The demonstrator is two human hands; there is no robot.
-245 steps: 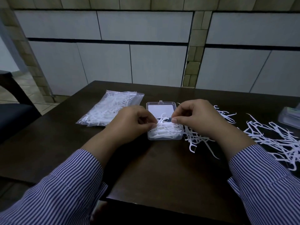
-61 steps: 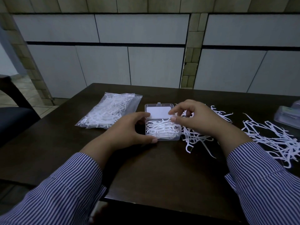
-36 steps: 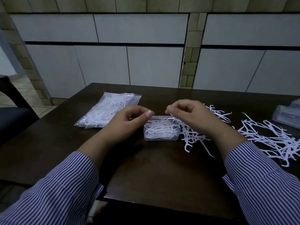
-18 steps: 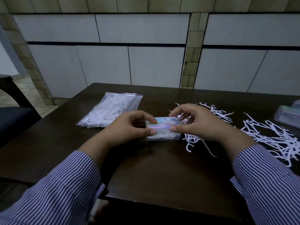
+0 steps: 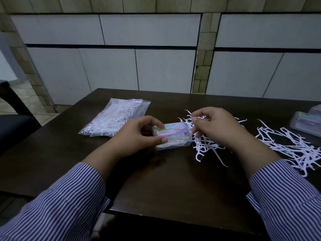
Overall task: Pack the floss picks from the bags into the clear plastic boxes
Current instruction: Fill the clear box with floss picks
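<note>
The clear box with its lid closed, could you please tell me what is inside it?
White floss picks fill the clear box, showing through its front wall. The printed label on the lid and the left hand gripping it hide the rest, so the count is unclear.

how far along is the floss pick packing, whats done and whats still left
Done: two closed boxes sit at the far right. In hand: the left hand grips a filled box, lid down; the right hand is at its right end. Left: loose picks on the table and a full bag.
</note>
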